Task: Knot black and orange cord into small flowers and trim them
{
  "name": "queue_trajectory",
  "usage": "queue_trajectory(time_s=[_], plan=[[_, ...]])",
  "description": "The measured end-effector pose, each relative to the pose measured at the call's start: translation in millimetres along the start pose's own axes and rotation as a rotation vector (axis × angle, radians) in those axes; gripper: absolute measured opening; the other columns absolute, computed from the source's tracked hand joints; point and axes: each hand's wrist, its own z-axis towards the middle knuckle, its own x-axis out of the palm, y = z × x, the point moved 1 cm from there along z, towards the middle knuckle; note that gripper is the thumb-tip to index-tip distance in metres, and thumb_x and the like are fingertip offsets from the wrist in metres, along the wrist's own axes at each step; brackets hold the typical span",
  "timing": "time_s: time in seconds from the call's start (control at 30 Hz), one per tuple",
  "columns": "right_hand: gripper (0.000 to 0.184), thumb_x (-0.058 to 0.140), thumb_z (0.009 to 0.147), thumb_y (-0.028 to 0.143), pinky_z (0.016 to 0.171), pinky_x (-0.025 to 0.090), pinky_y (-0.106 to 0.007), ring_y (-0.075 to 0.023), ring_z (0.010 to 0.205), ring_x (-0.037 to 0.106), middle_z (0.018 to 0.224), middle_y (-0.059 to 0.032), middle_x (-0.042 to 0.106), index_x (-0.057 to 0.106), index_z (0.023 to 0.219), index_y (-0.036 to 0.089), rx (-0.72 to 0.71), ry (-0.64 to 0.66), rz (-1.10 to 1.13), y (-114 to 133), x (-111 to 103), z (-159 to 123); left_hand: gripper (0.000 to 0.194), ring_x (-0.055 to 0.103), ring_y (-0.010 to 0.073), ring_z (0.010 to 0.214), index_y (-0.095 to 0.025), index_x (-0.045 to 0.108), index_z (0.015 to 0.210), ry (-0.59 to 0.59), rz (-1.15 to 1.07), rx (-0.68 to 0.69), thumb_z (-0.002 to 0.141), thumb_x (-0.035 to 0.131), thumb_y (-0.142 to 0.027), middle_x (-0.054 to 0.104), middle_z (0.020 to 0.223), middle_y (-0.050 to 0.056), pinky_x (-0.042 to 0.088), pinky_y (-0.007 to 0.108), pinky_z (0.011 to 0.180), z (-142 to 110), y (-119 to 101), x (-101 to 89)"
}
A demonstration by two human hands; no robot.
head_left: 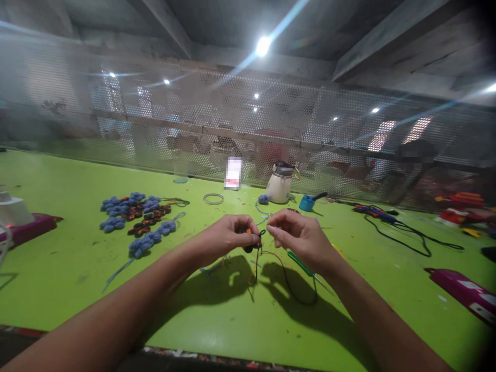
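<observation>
Perforated metal screening [186, 108] rises behind the far edge of a lime-green bench [62, 289], under bright ceiling lamps. From where I stand, a small black-and-orange yarn piece [249, 248] is held above the bench's middle, between its near and far edges. The left hand [228, 237] has thumb and fingers clamped on it, with a loop of black yarn [258, 258] showing at the fingertips. Just beside it, the right hand [302, 235] has its thumb and fingertips close together; I can't tell whether yarn is caught between them.

For neat work here, I'd say the left pinch wants to be firm and close to the loop, with the right drawing gently and evenly so the stitches neither twist nor pucker. The trailing yarn is best left slack, free of the green-handled tool [299, 263] lying beneath the right hand.

Farther out, toward the left end, lie blue crocheted flowers [112, 223], dark orange-centred ones [145, 223] and a joined blue strip [141, 245]. Toward the far edge stand a dark-lidded white jar [279, 188] and a little blue pot [307, 203]; a purple power strip [465, 292] lies near the right end.
</observation>
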Motion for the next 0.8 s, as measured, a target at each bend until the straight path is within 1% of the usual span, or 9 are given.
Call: queue_trajectory(time_s=[0.1,0.23,0.37,0.47,0.57,0.67,0.8], plan=[[0.018,0.057,0.080,0.031,0.055,0.044,-0.027,-0.0119,0.063,0.051,0.079,-0.0039,0.055,0.058,0.087,0.015,-0.016,-0.006,-0.038,4,3,-1,0.009,0.041,0.0097,0.058,-0.014,0.056,0.072,0.003,0.011,0.015,0.072,0.060,-0.022,0.048,0.062,-0.003,0.030,0.024,0.057,0,0,1.3],[0.016,0.058,0.079,0.031,0.057,0.043,-0.027,-0.0123,0.062,0.050,0.071,-0.0024,0.055,0.059,0.077,0.015,-0.020,-0.006,-0.112,7,10,-1,0.010,0.035,0.0083,0.054,-0.014,0.057,0.071,-0.001,0.089,0.021,0.072,0.060,-0.023,0.043,0.058,-0.005,0.026,0.023,0.052,2,3,2.7],[0.018,0.059,0.078,0.032,0.053,0.043,-0.026,-0.0110,0.056,0.050,0.067,-0.0012,0.054,0.058,0.073,0.015,0.015,0.000,-0.005,6,11,0,0.011,0.037,0.0086,0.056,-0.014,0.058,0.075,-0.013,0.104,0.040,0.070,0.062,-0.022,0.045,0.060,-0.004,0.027,0.023,0.053,5,7,2.3],[0.018,0.061,0.076,0.032,0.052,0.042,-0.026,-0.0104,0.054,0.050,0.064,-0.0003,0.054,0.060,0.073,0.015,0.055,0.015,0.091,5,9,1,0.014,0.042,0.0102,0.062,-0.014,0.058,0.080,-0.013,0.058,0.047,0.068,0.063,-0.020,0.049,0.066,-0.002,0.031,0.024,0.058,5,7,0.8],[0.017,0.065,0.072,0.031,0.050,0.042,-0.026,-0.0097,0.051,0.050,0.059,0.0009,0.053,0.061,0.072,0.014,0.105,0.012,0.181,4,7,1,0.014,0.044,0.0113,0.066,-0.014,0.057,0.079,-0.004,0.035,0.024,0.068,0.063,-0.018,0.051,0.070,-0.001,0.032,0.025,0.062,4,6,-0.6],[0.017,0.067,0.070,0.030,0.049,0.040,-0.025,-0.0093,0.049,0.049,0.056,0.0012,0.054,0.062,0.070,0.014,0.130,-0.004,0.196,0,6,2,0.011,0.044,0.0112,0.066,-0.013,0.057,0.077,-0.006,0.031,-0.011,0.067,0.062,-0.016,0.052,0.070,-0.001,0.032,0.026,0.063,3,6,-1.2],[0.017,0.066,0.071,0.030,0.047,0.040,-0.024,-0.0090,0.048,0.049,0.053,0.0015,0.054,0.062,0.069,0.014,0.111,-0.025,0.164,-4,4,2,0.015,0.046,0.0116,0.067,-0.014,0.057,0.080,0.003,-0.032,-0.005,0.066,0.063,-0.015,0.053,0.072,0.000,0.033,0.026,0.064,3,6,-0.6]])
